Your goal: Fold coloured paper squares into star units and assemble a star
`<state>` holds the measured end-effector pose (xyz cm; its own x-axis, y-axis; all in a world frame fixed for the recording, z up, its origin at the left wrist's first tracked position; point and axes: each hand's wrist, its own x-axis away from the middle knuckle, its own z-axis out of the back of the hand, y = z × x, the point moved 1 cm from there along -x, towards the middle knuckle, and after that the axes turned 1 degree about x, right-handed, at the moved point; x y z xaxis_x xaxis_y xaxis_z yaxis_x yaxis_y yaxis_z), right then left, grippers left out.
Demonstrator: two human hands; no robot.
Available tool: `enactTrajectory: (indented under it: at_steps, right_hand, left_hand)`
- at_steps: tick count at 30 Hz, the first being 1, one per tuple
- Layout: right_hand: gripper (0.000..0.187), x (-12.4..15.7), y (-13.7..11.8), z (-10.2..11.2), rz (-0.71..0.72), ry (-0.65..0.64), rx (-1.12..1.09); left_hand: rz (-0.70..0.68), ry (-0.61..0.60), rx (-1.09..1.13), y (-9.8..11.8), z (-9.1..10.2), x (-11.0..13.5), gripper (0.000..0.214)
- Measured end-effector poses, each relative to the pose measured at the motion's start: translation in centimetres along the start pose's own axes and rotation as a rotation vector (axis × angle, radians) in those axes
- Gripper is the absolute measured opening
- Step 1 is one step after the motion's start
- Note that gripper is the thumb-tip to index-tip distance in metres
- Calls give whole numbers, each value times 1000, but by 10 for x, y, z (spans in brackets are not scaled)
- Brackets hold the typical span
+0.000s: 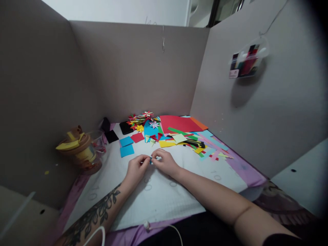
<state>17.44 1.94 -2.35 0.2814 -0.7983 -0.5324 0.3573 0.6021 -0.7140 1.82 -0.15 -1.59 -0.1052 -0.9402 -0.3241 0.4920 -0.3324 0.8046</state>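
Note:
My left hand and my right hand meet above the middle of the white cloth. Both pinch a small folded piece of blue paper between their fingertips. Most of that piece is hidden by the fingers, so its exact fold cannot be made out. Beyond my left hand lie two blue paper squares and a red paper square. Several small folded paper points in red and pale green lie just past my hands. A pale green paper square rests beyond my right hand.
Folded paper stars are heaped at the back. Large red sheets, coloured strips and a yellow-black cutter lie right of them. A brown pot stands at left, near a black phone. Grey panels enclose the table.

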Motion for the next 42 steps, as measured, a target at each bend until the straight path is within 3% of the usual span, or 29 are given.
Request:
enactTrajectory:
  at_steps: [5,15,21,26,31,38,42]
  right_hand:
    - [7,0,-1,-1,-131,-16,-82]
    - [6,2,-3,-4,-159,10,-170]
    - [8,4,-3,-8,-156,3,-247]
    - [10,1,0,-8,-198,42,-325]
    - [10,0,1,-6,-215,65,-359]
    - [12,-1,8,-6,-261,80,-412]
    - [12,-1,11,-5,-262,83,-410]
  left_hand:
    - [27,20,29,2,-2,-1,22]
    - [57,44,36,3,-3,-2,21]
    - [26,-2,19,2,-5,-3,23]
    - [51,-38,168,-3,-8,-5,14]
    - [162,-73,397,-5,-9,-4,39]
    - [214,-90,472,-2,-9,-3,65]
    - [223,-69,482,-6,-8,-4,40]
